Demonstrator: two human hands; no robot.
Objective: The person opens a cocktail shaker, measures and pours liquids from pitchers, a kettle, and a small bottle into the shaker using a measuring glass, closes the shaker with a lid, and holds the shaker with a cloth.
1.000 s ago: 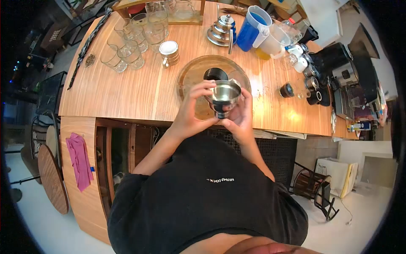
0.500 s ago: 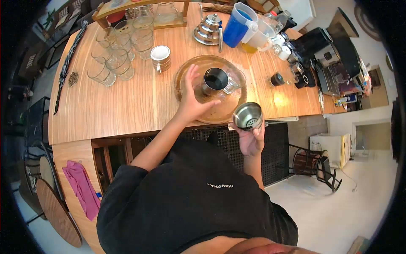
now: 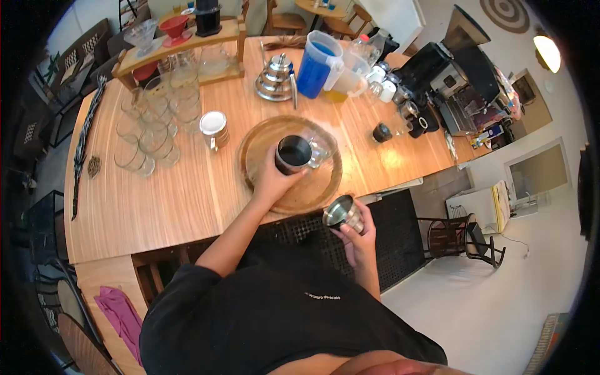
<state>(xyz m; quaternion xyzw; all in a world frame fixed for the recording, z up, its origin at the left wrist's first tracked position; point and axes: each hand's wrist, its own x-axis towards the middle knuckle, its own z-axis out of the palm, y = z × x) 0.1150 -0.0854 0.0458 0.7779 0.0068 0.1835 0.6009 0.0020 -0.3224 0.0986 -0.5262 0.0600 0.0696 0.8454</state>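
Note:
A dark metal shaker cup (image 3: 293, 157) stands on the round wooden tray (image 3: 252, 150), its open mouth facing up. My left hand (image 3: 272, 182) is wrapped round its near left side, fingers partly hidden behind it. Beside the cup, a clear glass vessel (image 3: 321, 150) rests on the same tray. In front of the table edge, my right hand (image 3: 359, 241) grips a silver shaker top (image 3: 347, 214), tilted with its wide opening toward the left. What the cup contains is too dark to make out.
Several clear glasses (image 3: 156, 140) and a white-topped mug (image 3: 214, 128) stand left of the tray. Behind it are a steel gooseneck kettle (image 3: 275, 81) and a pitcher of blue liquid (image 3: 317, 67). An espresso machine (image 3: 459, 94) occupies the right end; a pink cloth (image 3: 119, 315) hangs at left.
My left hand, spread beside the shaker cup before, has closed round it. The shaker top in my right hand has tipped toward the left. The camera view has shifted upward.

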